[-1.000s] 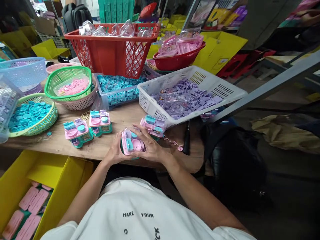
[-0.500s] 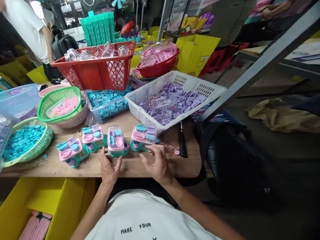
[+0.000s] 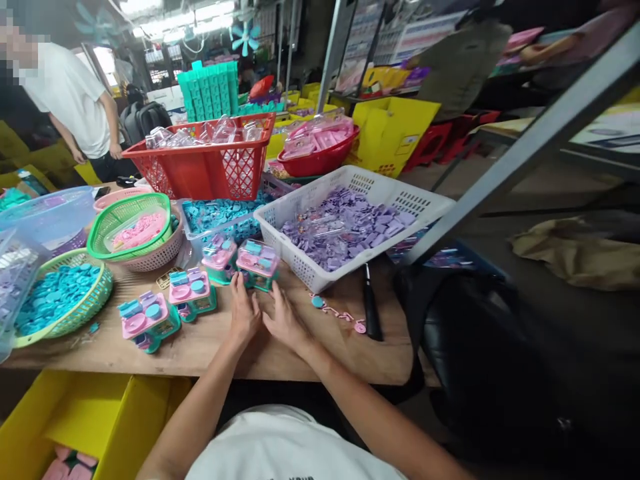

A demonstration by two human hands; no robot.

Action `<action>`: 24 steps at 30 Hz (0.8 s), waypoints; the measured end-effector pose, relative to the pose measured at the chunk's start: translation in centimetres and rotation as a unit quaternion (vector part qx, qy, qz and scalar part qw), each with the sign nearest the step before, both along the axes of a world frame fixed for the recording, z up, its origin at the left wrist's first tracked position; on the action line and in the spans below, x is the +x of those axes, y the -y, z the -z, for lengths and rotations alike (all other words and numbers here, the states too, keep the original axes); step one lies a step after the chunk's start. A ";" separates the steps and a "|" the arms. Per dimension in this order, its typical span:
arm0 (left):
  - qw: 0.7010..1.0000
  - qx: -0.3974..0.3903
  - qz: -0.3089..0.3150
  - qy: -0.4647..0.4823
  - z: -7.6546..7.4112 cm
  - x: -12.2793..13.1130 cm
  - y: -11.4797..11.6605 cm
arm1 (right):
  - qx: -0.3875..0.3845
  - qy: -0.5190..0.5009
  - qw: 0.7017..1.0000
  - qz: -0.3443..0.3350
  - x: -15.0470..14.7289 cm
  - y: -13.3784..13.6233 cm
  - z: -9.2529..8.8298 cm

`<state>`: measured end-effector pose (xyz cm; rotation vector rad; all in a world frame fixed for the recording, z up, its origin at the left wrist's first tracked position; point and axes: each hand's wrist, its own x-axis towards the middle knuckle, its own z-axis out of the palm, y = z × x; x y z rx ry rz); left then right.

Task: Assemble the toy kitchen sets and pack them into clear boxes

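Observation:
A pink and teal toy kitchen point(image 3: 257, 267) with blue and purple parts on top stands at the middle of the wooden table. My left hand point(image 3: 245, 313) is at its near left corner, fingers stretched forward. On its near right side is my right hand point(image 3: 286, 321), fingertips at the toy's edge and fingers extended. A similar toy kitchen point(image 3: 219, 259) stands just left of it, partly behind my left fingertips. Further left are two more, one toy kitchen point(image 3: 192, 293) beside another toy kitchen point(image 3: 149, 323) near the front edge.
Behind stand a white basket point(image 3: 320, 277) of purple pieces and a red basket point(image 3: 195, 167) of clear covers. Green baskets point(image 3: 103, 303) hold blue and pink pieces at left. A black-handled tool point(image 3: 371, 310) and small pink parts point(image 3: 345, 315) lie right. A person point(image 3: 75, 100) stands far left.
Both hands have moved forward and closer together. The two right-hand toy kitchens have shifted back, the rightmost also leftward, so they stand side by side. A blue disc now shows beside the pink parts.

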<state>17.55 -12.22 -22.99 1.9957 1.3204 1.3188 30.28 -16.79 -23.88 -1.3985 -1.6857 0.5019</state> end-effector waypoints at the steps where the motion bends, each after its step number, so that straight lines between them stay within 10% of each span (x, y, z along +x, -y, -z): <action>1: 1.000 0.008 0.007 -0.019 -0.1 0.0 -0.6 | -0.008 0.027 1.000 -0.008 0.3 -0.4 -1.4; 5: 0.993 0.083 -0.001 -0.084 -2.3 -1.2 -1.8 | 0.032 0.108 0.993 -0.021 4.0 -1.1 -9.9; 10: 0.958 0.180 -0.073 -0.212 -8.5 -5.7 -2.1 | 0.043 0.325 0.935 0.139 11.2 -5.3 -18.5; 14: 0.921 0.059 -0.237 -0.304 -11.2 -9.5 -3.2 | -0.123 0.445 0.879 0.118 13.8 -9.1 -19.1; 18: 0.900 -0.060 -0.229 -0.367 -10.9 -10.9 -3.3 | -0.103 0.435 0.885 0.130 13.4 -9.5 -17.7; 24: 0.924 0.063 -0.198 -0.321 -12.0 -4.6 -4.1 | -0.109 0.423 0.890 0.134 12.5 -9.6 -16.5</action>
